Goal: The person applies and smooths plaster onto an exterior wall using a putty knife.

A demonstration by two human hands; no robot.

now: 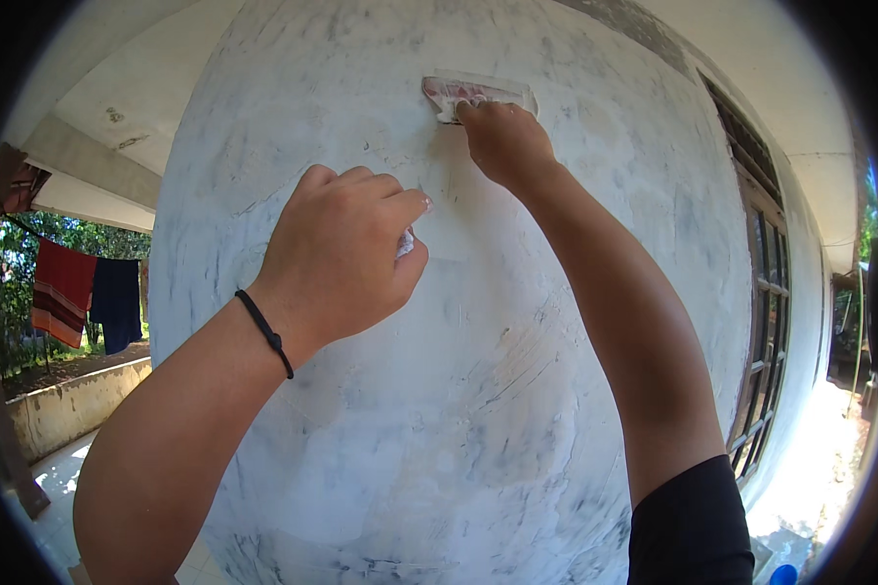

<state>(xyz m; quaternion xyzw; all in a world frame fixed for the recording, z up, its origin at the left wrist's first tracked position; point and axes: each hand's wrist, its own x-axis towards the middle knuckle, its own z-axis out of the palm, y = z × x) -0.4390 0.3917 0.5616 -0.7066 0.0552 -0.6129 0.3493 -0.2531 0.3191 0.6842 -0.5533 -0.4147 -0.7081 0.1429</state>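
High on the wall, my right hand [507, 146] grips a putty spreader [442, 94] with a reddish part and a pale, see-through edge. White putty smears the spreader and my fingertips, and it lies against the wall surface. My left hand [346, 253] is closed in front of the wall, lower and to the left. A whitish bit of something shows between its thumb and fingers; the rest is hidden by the hand. The wall [439, 390] carries uneven white coating with grey patches, scratches and ridges.
A barred window [766, 312] stands at the wall's right side. Red and dark blue cloths [63, 288] hang on a line at the left, above a low wall [78, 405]. A blue round object [783, 574] sits at the lower right.
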